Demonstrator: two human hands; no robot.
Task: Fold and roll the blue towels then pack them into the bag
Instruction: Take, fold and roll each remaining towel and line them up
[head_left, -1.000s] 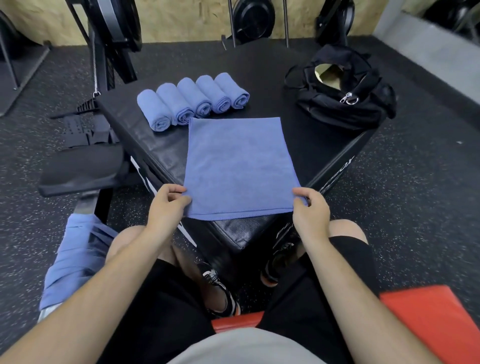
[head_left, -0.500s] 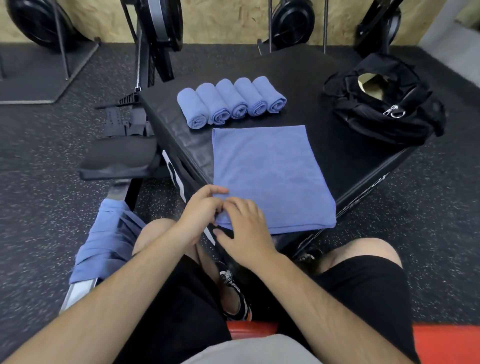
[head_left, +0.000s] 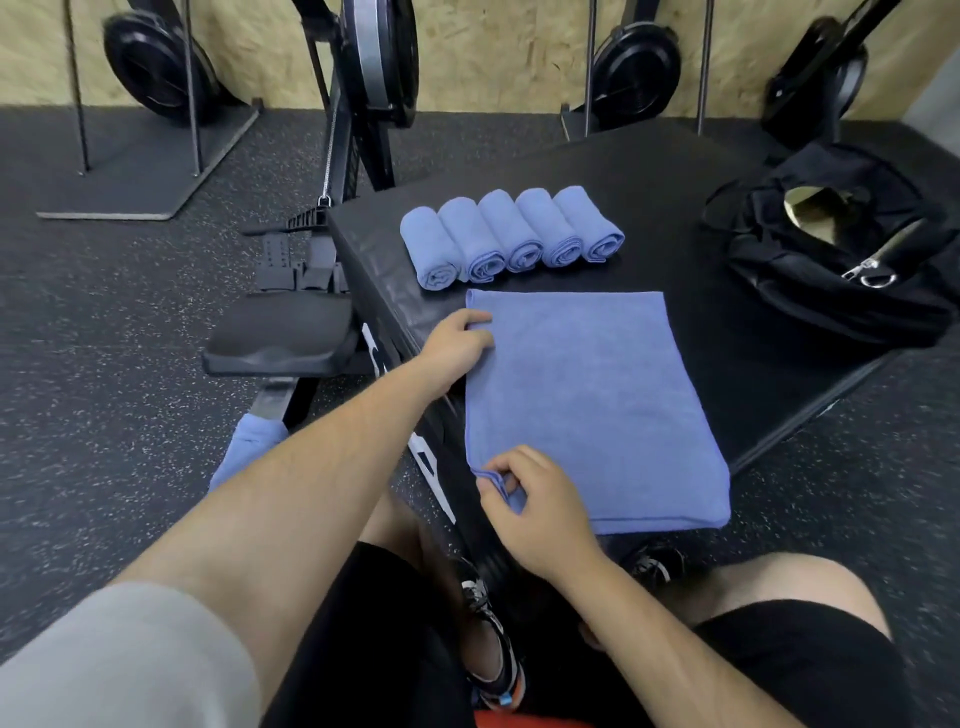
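A folded blue towel lies flat on the black box, its near edge hanging over the box's front. My left hand pinches the towel's left edge near the far corner. My right hand pinches the near left corner, where the layers show. Behind the flat towel several rolled blue towels lie side by side in a row. A black bag sits open at the right of the box, a zip pull at its front.
More blue towels hang over the rail of a rowing machine on the left. Exercise machines stand along the wooden wall. Speckled rubber floor surrounds the box. My knees and shoes are below the box's front corner.
Both hands went from the towel's near corners to its left edge. The left hand then slid along it to the far end, while the right stayed at the near left corner.
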